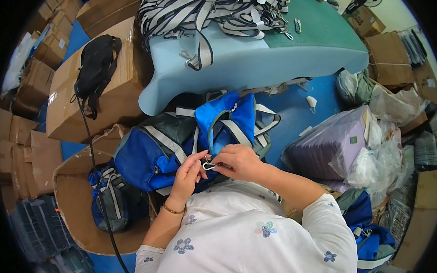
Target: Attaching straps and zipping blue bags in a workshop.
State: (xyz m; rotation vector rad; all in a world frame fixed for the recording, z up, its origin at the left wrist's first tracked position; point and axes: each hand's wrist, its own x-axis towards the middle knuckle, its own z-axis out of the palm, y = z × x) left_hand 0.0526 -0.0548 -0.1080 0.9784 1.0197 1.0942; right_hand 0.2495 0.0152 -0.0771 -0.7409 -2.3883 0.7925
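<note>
In front of my chest, my left hand and my right hand meet with fingers pinched together. Between their fingertips is a small white-and-dark strap loop; whether a metal clip is attached to it I cannot tell. Just beyond my fingers a blue and grey duffel bag with pale webbing straps lies on its side. Its bright blue panel stands up near my right hand. The lower part of the bag is hidden behind my hands and body.
Striped webbing straps with metal hooks pile on the table ahead. A black pouch lies on a carton at left. An open carton holds another bag. A plastic-wrapped lilac stack stands at right.
</note>
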